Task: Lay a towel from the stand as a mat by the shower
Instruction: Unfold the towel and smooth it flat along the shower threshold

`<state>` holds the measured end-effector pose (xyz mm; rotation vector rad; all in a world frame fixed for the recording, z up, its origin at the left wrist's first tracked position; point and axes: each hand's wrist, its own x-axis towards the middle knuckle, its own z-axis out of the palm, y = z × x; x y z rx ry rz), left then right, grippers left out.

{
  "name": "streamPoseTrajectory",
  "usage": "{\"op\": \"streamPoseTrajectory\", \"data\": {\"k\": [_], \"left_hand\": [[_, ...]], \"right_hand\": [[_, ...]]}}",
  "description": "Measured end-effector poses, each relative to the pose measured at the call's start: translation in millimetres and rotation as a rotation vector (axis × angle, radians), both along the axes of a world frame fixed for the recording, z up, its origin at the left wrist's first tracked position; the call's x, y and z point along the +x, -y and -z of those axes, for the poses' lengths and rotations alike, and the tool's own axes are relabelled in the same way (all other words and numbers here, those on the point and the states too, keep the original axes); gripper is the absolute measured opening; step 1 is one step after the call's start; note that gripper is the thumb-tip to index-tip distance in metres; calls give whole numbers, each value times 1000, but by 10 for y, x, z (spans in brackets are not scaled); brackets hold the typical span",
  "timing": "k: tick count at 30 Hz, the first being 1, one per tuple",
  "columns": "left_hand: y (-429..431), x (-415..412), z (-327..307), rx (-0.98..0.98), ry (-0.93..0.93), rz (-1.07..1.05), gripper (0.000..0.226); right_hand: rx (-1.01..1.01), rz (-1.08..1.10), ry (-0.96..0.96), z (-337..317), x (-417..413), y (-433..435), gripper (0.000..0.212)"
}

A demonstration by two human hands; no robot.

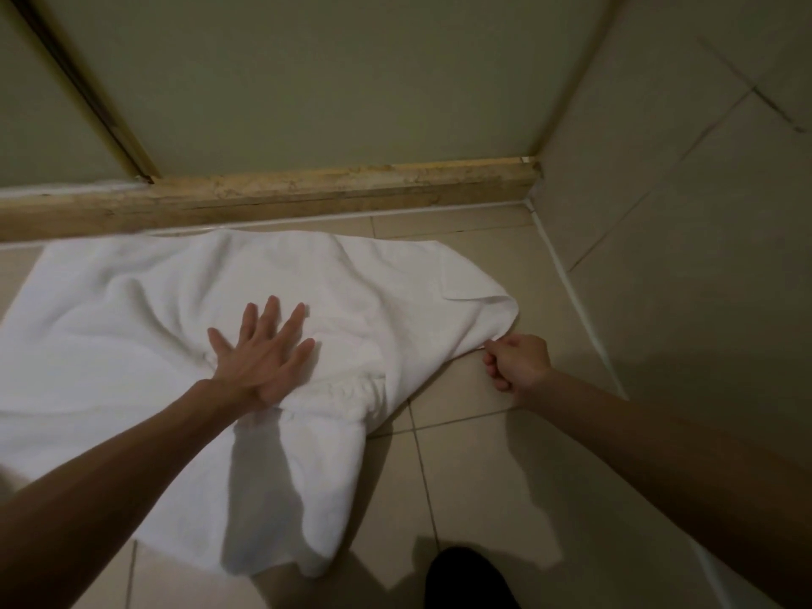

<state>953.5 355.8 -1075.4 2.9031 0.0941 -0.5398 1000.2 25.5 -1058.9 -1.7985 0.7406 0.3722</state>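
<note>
A white towel lies spread on the beige tiled floor, its far edge along the stone shower threshold. It is rumpled, with a fold bunched near its middle right. My left hand lies flat on the towel's middle, fingers straight and spread, pressing it down. My right hand is curled at the towel's right edge and pinches the cloth there, low over the floor tiles.
The glass shower door rises behind the threshold, with a metal frame strip at the left. A tiled wall closes the right side. A dark shape, perhaps my foot, shows at the bottom edge.
</note>
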Motion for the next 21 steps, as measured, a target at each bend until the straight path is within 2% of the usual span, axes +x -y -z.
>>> {"op": "streamPoseTrajectory", "data": {"k": [8,13,17,21], "left_hand": [[-18,0,27,15,4,9,77],[-35,-2,62,36,10,22,88],[-45,3,99,37,16,25,87],[-47,10,125,46,23,28,83]], "right_hand": [[-225,-39,-17,-12,125,452,29],[-370,9,68,-96,313,684,29],[-376,7,96,-62,300,643,25],[-304,33,74,53,152,535,34]]}}
